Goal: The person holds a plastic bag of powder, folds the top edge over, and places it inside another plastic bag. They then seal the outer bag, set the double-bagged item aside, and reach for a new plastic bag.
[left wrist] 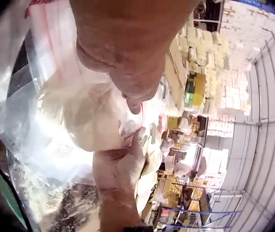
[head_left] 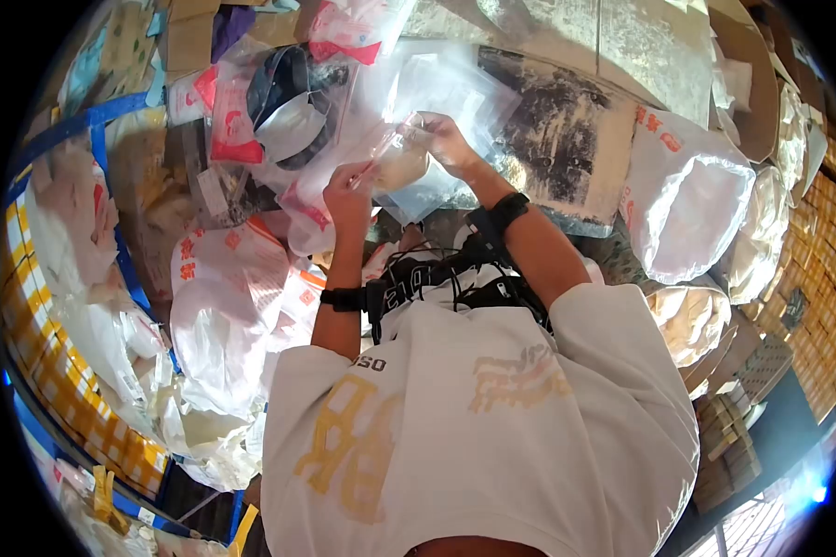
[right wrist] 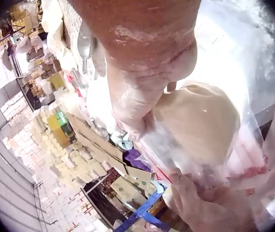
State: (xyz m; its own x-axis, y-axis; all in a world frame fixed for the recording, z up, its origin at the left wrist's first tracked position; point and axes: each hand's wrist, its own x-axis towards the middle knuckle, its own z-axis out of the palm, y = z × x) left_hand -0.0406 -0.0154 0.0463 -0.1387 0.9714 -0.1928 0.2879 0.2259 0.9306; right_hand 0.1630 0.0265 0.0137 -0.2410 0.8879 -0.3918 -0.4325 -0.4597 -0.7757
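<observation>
A clear plastic zip bag holding tan powder hangs between both hands in the head view. My left hand pinches one end of its top edge, and my right hand pinches the other end. Along that edge runs a red line, seen in the right wrist view beside the bag. The powder fills the bag's lower part in a rounded bulge, also visible in the left wrist view. Flat clear bags lie on the work surface behind and below the hands.
Left of the hands, a black round container has a white rounded object in it. An open white sack stands at the right; another printed sack is at the left. In the right wrist view a metal scoop lies beyond the hand.
</observation>
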